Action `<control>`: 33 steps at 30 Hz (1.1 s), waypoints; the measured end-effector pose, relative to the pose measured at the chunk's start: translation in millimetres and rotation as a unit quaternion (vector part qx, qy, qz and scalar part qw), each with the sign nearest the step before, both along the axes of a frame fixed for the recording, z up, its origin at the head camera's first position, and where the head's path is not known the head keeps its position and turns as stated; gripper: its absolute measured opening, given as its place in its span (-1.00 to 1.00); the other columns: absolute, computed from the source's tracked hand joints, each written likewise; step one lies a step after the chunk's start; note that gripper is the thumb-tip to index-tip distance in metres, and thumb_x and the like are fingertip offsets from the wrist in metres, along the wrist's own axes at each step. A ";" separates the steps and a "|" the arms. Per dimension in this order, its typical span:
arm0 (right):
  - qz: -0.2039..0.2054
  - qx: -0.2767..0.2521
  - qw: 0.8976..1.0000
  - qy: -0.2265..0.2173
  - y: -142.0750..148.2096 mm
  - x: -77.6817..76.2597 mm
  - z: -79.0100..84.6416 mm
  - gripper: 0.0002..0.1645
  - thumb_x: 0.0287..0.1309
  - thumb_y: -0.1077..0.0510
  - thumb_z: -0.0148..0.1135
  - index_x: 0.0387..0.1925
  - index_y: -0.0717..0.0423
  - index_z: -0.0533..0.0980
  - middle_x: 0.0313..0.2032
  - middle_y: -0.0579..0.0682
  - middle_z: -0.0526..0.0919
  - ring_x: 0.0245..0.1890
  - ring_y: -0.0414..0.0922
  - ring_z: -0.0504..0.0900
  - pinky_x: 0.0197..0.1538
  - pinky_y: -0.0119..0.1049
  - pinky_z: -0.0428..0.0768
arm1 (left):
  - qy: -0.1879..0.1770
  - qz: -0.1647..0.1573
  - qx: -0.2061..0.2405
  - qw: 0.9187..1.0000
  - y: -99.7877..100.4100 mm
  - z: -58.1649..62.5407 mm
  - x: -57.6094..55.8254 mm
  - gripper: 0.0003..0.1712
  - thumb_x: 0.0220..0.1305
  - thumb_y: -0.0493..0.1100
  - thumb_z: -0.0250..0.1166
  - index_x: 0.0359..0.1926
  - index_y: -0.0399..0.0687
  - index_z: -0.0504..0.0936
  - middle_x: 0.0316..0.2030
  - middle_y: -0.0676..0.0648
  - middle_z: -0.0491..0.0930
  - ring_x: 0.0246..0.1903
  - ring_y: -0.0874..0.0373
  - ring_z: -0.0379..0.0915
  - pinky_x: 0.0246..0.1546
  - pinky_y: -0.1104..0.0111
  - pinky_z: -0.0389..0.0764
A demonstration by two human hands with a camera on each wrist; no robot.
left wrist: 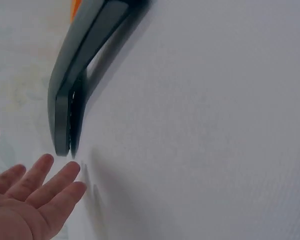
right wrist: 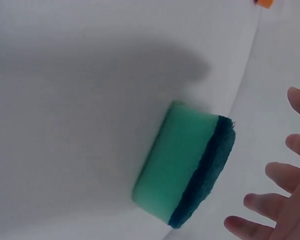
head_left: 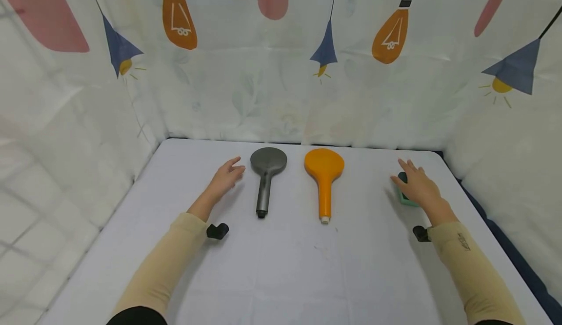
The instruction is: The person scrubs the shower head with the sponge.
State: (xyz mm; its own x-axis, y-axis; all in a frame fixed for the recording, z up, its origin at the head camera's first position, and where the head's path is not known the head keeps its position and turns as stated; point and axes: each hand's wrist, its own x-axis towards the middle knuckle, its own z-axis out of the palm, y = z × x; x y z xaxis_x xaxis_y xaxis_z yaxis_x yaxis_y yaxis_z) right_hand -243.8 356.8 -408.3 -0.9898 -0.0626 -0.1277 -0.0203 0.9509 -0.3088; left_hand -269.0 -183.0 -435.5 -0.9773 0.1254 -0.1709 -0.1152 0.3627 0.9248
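Observation:
A grey shower head lies face up or down on the white table, its handle toward the person. My left hand hovers just left of its round head, fingers extended and holding nothing; in the left wrist view the fingertips are close to the edge of the dark shower head. To its right lies an orange shower head with a pale threaded end. On the far right, my right hand is spread over a green sponge with a dark scouring layer on top, partly hiding it in the head view.
The white-covered table stretches toward the person. Behind it hangs a pale curtain printed with lamps and bulbs, which also closes off both sides. Small black devices sit at both wrists.

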 end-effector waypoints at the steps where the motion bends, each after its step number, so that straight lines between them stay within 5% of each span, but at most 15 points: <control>1: -0.002 -0.005 1.000 -0.005 1.7 1.1 -0.4 -0.06 0.56 -0.20 -0.06 0.60 0.25 -0.14 0.53 0.46 -0.20 0.44 0.56 -0.17 0.27 0.52 0.12 | -0.020 -0.005 0.014 1.000 1.4 0.8 -0.1 -0.30 0.62 -0.07 0.00 0.60 -0.22 0.05 0.45 -0.36 0.26 0.38 -0.25 0.29 0.35 -0.11 0.30; 5: -0.009 -0.015 1.000 -0.015 9.3 4.2 -2.4 -0.07 0.56 -0.19 -0.05 0.60 0.27 -0.13 0.52 0.47 -0.18 0.43 0.55 -0.10 0.32 0.49 0.06 | -0.080 -0.028 0.036 0.996 5.8 4.0 -0.8 -0.33 0.60 -0.07 -0.01 0.59 -0.19 0.11 0.46 -0.31 0.27 0.38 -0.20 0.31 0.35 -0.08 0.32; 10: -0.011 -0.012 1.000 -0.019 15.3 4.2 -5.3 -0.05 0.55 -0.21 -0.04 0.60 0.26 -0.13 0.51 0.50 -0.16 0.42 0.54 -0.03 0.29 0.48 0.14 | -0.096 -0.052 0.047 0.993 7.2 7.4 0.3 -0.33 0.62 -0.08 -0.04 0.60 -0.22 0.06 0.46 -0.32 0.26 0.37 -0.20 0.33 0.32 -0.04 0.38; 17: -0.013 -0.027 0.999 -0.022 16.5 1.8 -6.8 -0.03 0.55 -0.20 -0.03 0.58 0.33 -0.16 0.50 0.53 -0.24 0.41 0.58 -0.08 0.28 0.50 0.12 | -0.157 -0.060 0.156 0.973 7.2 6.8 4.4 -0.29 0.66 -0.07 -0.11 0.61 -0.28 -0.09 0.49 -0.38 0.15 0.40 -0.28 0.25 0.34 -0.06 0.34; 24: -0.019 -0.032 0.997 -0.065 16.6 3.4 -12.7 0.04 0.54 -0.19 -0.01 0.54 0.43 -0.25 0.44 0.63 -0.40 0.34 0.73 -0.30 0.20 0.64 0.02 | -0.183 -0.065 0.126 0.973 20.2 9.0 4.5 -0.29 0.60 -0.04 -0.04 0.56 -0.31 0.02 0.46 -0.38 0.21 0.37 -0.26 0.31 0.22 0.03 0.49; 33: -0.028 -0.025 0.995 -0.093 12.0 0.9 -17.3 0.02 0.51 -0.08 0.04 0.53 0.45 -0.26 0.43 0.64 -0.45 0.34 0.74 -0.33 0.24 0.62 -0.02 | -0.205 -0.043 0.117 0.971 34.4 9.8 0.0 -0.32 0.59 -0.07 -0.02 0.54 -0.32 0.07 0.46 -0.39 0.20 0.33 -0.24 0.35 0.23 0.03 0.48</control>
